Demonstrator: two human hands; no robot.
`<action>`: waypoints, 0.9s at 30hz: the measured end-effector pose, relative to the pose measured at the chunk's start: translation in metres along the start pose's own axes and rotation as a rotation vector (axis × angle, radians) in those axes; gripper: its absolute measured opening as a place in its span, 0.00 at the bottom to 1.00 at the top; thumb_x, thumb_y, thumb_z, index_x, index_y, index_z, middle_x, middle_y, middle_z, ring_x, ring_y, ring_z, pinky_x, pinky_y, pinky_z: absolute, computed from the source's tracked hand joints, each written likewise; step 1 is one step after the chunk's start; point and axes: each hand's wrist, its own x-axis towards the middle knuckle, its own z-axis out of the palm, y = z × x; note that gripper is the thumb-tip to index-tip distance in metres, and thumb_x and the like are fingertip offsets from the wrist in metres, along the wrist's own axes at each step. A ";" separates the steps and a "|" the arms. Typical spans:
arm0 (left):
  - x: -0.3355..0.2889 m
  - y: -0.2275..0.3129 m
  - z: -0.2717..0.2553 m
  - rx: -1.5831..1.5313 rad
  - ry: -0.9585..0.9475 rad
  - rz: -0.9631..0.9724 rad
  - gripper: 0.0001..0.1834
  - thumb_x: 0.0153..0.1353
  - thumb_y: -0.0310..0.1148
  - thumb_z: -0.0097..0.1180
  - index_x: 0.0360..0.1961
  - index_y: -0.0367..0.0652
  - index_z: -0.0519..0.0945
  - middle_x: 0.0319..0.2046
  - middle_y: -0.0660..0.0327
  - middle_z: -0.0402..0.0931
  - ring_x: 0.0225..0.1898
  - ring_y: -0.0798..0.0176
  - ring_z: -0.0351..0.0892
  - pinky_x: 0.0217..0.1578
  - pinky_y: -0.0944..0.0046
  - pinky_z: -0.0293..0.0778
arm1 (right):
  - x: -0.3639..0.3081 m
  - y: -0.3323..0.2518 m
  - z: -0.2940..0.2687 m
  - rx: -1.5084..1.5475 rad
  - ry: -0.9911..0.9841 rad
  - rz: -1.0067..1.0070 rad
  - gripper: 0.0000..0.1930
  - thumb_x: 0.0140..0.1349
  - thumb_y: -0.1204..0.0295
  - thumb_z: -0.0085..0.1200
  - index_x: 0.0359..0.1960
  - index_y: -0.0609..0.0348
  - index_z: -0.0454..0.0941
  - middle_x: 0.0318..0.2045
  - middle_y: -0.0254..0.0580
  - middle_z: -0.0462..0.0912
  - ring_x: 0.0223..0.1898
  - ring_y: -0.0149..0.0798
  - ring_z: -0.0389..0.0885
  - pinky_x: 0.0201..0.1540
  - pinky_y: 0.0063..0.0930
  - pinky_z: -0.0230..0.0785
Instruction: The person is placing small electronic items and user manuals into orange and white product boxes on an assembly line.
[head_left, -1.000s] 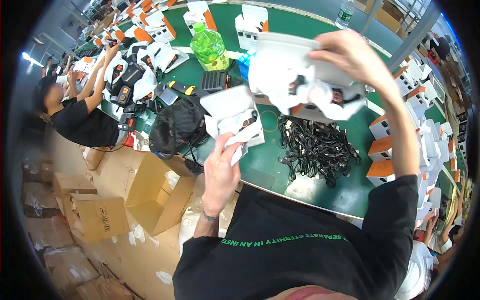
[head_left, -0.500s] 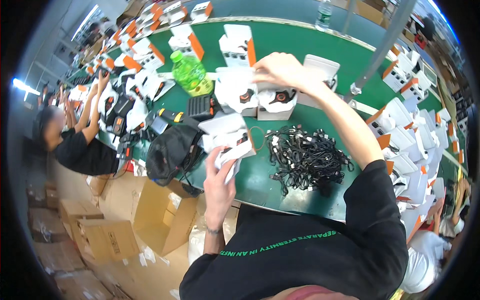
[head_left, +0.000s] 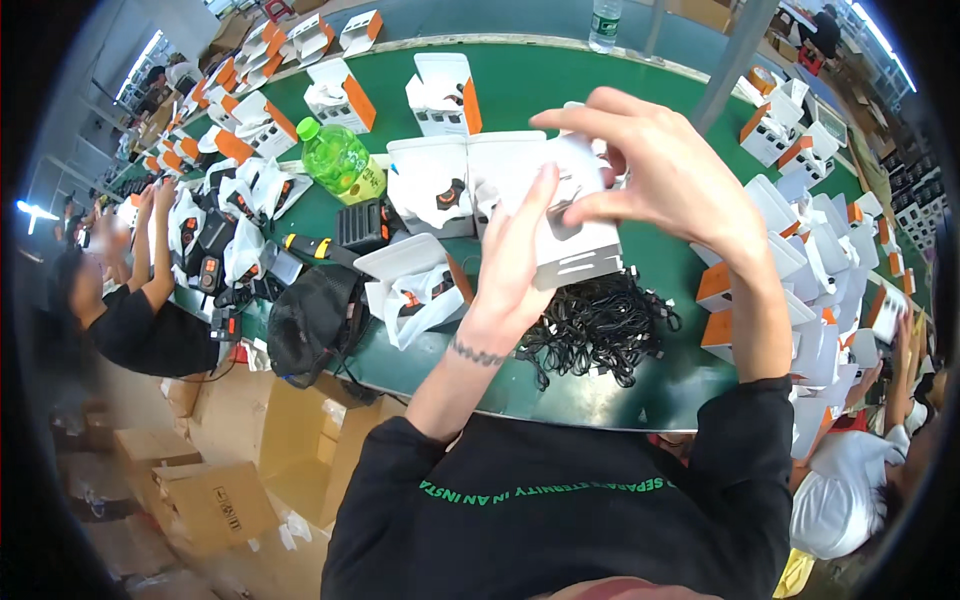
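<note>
A white box (head_left: 583, 245) is raised in front of me over the pile of black cables (head_left: 600, 335). My left hand (head_left: 512, 255) grips its left side, thumb pointing up along it. My right hand (head_left: 665, 170) arches over the top right, with thumb and fingertips at the box's upper part; its contents are mostly hidden. Nearer and to the left lies an open white box (head_left: 415, 275) with white wrapping and a black and orange device in it. Behind my left hand stands another open box (head_left: 430, 190) with a similar wrapped device.
A green bottle (head_left: 340, 162), a black ribbed case (head_left: 362, 226) and a black mesh bag (head_left: 318, 320) stand on the left. Many open white and orange boxes (head_left: 800, 270) crowd the right. A metal post (head_left: 735, 65) rises behind. A co-worker (head_left: 150, 320) works at far left.
My left hand has left the wrapped box at the left and come to the raised box. That left box now rests on the table. My right hand has come nearer with the raised box.
</note>
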 end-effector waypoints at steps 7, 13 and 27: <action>0.058 0.004 -0.010 -0.138 -0.260 -0.228 0.27 0.71 0.39 0.42 0.64 0.31 0.64 0.52 0.42 0.77 0.49 0.44 0.82 0.51 0.49 0.81 | 0.011 0.043 -0.009 -0.264 0.267 0.177 0.16 0.53 0.71 0.67 0.44 0.58 0.84 0.36 0.45 0.82 0.34 0.45 0.82 0.38 0.34 0.75; 0.051 0.022 -0.012 -0.367 -0.093 0.013 0.25 0.64 0.24 0.44 0.63 0.30 0.65 0.54 0.45 0.76 0.53 0.47 0.81 0.53 0.51 0.80 | 0.056 0.069 -0.023 -0.136 0.529 0.241 0.08 0.59 0.73 0.62 0.39 0.60 0.86 0.31 0.42 0.86 0.31 0.33 0.84 0.38 0.25 0.75; -0.042 0.128 -0.058 -0.742 -0.161 0.843 0.30 0.71 0.24 0.38 0.73 0.41 0.53 0.70 0.51 0.57 0.72 0.46 0.54 0.74 0.44 0.50 | 0.219 0.138 0.152 -0.780 -0.061 0.071 0.06 0.49 0.77 0.59 0.31 0.63 0.82 0.32 0.54 0.85 0.37 0.56 0.86 0.37 0.46 0.80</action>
